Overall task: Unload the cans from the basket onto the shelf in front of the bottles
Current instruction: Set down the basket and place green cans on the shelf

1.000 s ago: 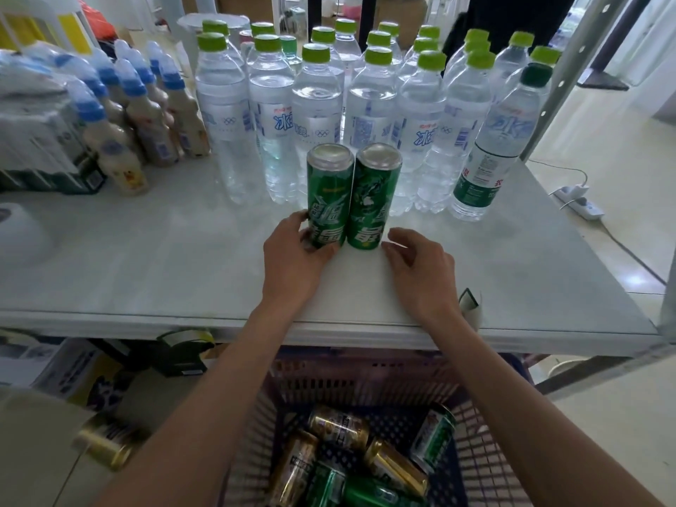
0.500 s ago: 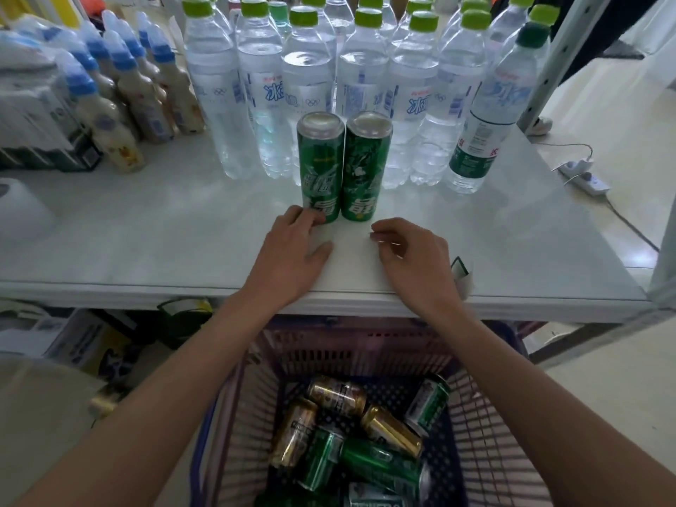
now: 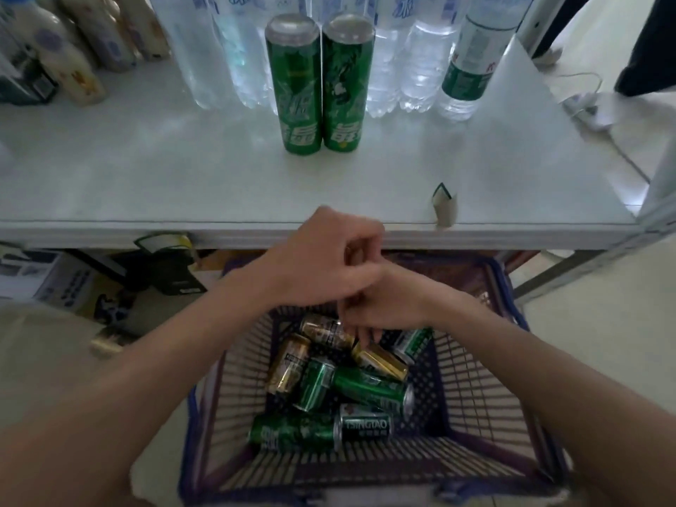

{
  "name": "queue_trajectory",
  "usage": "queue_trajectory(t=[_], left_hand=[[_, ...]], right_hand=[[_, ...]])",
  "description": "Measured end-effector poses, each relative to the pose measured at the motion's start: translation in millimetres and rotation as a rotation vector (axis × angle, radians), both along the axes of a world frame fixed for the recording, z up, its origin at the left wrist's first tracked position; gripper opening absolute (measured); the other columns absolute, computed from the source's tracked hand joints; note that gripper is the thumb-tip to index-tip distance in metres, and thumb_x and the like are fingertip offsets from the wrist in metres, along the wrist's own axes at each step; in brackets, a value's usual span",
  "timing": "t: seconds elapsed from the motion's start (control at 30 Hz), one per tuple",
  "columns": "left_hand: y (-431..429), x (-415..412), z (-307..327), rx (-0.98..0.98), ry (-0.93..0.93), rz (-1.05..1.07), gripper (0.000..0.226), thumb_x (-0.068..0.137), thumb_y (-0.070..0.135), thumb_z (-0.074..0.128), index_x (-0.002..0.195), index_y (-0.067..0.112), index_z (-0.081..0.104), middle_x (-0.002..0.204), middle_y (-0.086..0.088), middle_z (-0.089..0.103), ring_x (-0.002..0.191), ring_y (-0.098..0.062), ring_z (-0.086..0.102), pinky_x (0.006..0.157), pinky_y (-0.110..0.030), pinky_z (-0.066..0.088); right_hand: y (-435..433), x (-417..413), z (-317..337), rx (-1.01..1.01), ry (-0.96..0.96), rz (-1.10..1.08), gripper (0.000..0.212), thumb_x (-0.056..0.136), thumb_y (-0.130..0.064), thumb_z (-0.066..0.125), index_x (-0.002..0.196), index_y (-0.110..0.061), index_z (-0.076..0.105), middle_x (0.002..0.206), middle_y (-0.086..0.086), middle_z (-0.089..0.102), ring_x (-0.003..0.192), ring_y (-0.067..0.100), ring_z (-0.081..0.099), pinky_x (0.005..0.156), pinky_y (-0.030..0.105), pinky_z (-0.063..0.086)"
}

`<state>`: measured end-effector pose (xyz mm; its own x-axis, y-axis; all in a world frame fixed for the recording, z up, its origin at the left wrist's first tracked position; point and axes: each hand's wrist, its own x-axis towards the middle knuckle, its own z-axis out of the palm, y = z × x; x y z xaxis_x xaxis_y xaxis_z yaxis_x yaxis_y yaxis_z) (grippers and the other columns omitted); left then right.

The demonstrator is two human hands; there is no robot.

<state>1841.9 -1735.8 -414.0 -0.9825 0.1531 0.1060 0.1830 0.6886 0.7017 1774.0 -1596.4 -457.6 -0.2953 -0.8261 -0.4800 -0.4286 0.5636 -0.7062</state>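
On white shelf (image 3: 146,170), 2 tall green cans (image 3: 295,89) are set before clear water bottles (image 3: 420,67); approx. 8 mixed cans (image 3: 369,388) are left in blue plastic basket (image 3: 475,397); left hand (image 3: 322,265) is loosely curled, empty; right hand (image 3: 384,305) is at gold can (image 3: 380,360), grip cannot be told.

"TSINGTAO" in white capitals on a dark green can (image 3: 365,427) lying on its side at 6 o'clock in the basket (image 3: 475,415), white characters low on two tall green cans (image 3: 300,86) at 12 o'clock, too blurred to read, blue print on the bottles (image 3: 420,67) behind them likewise unreadable
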Motion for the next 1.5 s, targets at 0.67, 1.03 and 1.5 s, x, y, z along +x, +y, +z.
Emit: queue_trajectory(t=[0.67, 1.03, 1.5], left_hand=[[44.4, 103.9, -222.1, -0.710, -0.836, -0.468, 0.079, 0.087, 0.014, 0.071, 0.153, 0.013, 0.028, 0.140, -0.021, 0.049, 0.117, -0.040, 0.059, 0.095, -0.049, 0.054], [0.9, 53.9, -106.4, -0.282, -0.647, -0.186, 0.074, 0.064, 0.039, 0.091, 0.126, 0.024, 0.053, 0.118, 0.007, 0.060, 0.103, -0.012, 0.058, 0.077, -0.019, 0.045], [-46.7, 8.1, 54.9, 0.276, -0.221, 0.014, 0.051, 0.064, 0.019, 0.094, 0.105, 0.018, 0.064, 0.097, 0.006, 0.073, 0.091, -0.010, 0.071, 0.079, -0.021, 0.053]], right_hand=[[36.7, 15.2, -145.3, 0.791, -0.128, 0.086, 0.049, 0.089, -0.046, 0.073, 0.108, -0.002, 0.061, 0.109, 0.008, 0.060, 0.091, 0.025, 0.063, 0.076, 0.038, 0.063], [75.9, -30.5, -43.3, 0.343, 0.038, -0.031, 0.105, 0.079, -0.066, 0.073, 0.162, -0.026, 0.023, 0.167, -0.006, 0.026, 0.149, 0.016, 0.031, 0.118, 0.028, 0.031], [82.5, -65.3, 60.7, -0.293, -0.118, -0.258, 0.059, 0.071, -0.050, 0.088, 0.120, -0.030, 0.060, 0.115, 0.012, 0.073, 0.100, 0.031, 0.075, 0.086, 0.046, 0.061]])
